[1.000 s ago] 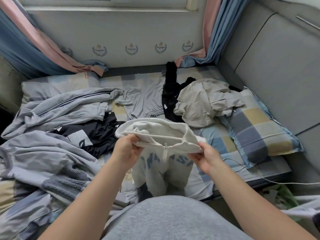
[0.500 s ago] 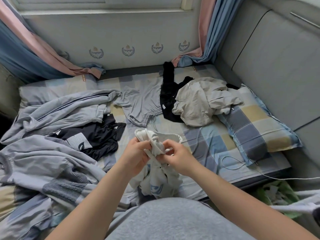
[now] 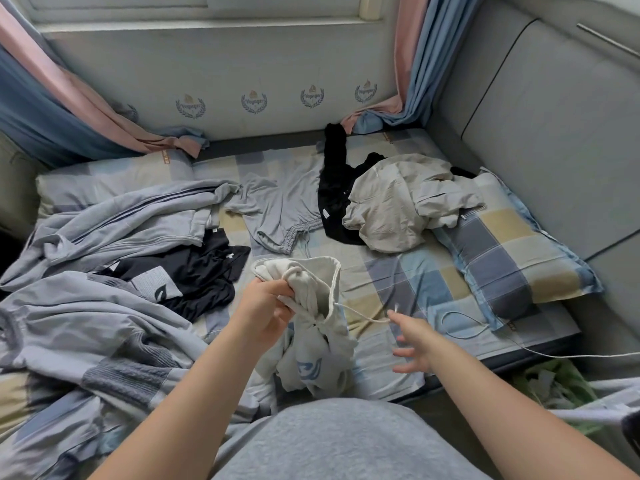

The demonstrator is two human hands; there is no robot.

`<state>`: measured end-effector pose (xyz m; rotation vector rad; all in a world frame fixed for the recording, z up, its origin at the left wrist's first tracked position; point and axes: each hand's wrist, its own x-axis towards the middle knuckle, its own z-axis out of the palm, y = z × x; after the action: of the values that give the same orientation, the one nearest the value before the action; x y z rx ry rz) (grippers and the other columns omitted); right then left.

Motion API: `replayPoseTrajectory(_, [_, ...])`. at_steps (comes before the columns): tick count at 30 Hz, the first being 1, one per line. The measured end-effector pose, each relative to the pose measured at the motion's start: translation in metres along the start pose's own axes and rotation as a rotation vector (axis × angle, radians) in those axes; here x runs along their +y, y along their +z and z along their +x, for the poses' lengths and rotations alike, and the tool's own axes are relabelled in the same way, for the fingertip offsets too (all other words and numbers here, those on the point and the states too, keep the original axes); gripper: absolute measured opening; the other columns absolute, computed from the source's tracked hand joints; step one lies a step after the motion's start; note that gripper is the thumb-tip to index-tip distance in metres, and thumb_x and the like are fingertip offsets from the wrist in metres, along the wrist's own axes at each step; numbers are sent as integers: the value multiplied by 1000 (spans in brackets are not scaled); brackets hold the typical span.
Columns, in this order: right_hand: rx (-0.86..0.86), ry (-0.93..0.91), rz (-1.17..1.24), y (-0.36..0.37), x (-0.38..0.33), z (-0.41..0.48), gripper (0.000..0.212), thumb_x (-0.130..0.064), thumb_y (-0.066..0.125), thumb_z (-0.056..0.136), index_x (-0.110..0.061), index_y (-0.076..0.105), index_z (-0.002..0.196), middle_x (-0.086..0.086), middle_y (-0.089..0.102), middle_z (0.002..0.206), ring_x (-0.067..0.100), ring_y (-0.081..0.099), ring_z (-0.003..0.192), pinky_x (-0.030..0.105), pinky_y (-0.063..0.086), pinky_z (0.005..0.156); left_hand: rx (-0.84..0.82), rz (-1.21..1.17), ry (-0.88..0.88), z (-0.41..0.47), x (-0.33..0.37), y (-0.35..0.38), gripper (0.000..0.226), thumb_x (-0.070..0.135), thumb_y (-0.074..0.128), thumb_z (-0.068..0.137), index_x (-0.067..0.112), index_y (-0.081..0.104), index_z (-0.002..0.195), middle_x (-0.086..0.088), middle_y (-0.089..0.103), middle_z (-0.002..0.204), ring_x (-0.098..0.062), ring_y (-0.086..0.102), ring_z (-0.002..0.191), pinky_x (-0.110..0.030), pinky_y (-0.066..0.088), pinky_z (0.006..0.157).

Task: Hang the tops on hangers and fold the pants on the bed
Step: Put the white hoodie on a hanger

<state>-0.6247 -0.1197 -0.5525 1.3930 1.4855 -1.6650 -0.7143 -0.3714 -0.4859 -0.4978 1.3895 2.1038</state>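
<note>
While the left hand (image 3: 265, 308) grips the bunched white hoodie (image 3: 313, 362), the right hand (image 3: 412, 341) is spread and empty. Limp, light cloth, probably best taken by the shoulders.

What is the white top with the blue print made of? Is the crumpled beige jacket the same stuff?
The white top with the blue print looks like thick, soft cotton fleece, matte: it bunches in fat folds and its hood lining looks fuzzy. The crumpled beige jacket looks different, perhaps thin woven cotton or nylon, matte: it shows many sharp creases. Looks alone cannot settle either.
</note>
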Motion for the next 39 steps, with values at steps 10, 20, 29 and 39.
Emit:
replayPoseTrajectory(10, [-521,134,246,67,-8,-19,40,-40,67,93,-1,74,93,16,73,80,27,72,67,36,61,64,-432,193,-91,-24,-1,26,42,-24,43,79,-28,46,121,-36,55,114,-47,54,107,-44,54,84])
replayPoseTrajectory(20, [-362,-7,607,71,1,-17,24,-3,43,103,6,63,92,19,64,76,21,60,64,32,59,47,342,1058,543,3,-7,-2,18,14,58,91,16,47,105,1,61,86,-15,59,76,-33,45,61])
replayPoseTrajectory(29, [-297,-110,710,68,3,-20,21,-2,44,102,5,62,93,17,68,62,20,66,47,32,59,48,277,192,221,19,5,-25,9,5,50,96,6,57,90,-5,64,82,-20,63,79,-38,57,79])
replayPoseTrajectory(39, [-317,-226,743,59,2,-18,21,2,43,100,4,63,94,15,69,64,18,68,51,32,60,53,124,1398,-186,24,-15,-77,49,63,50,94,16,60,88,-4,68,88,-17,65,73,-27,48,59])
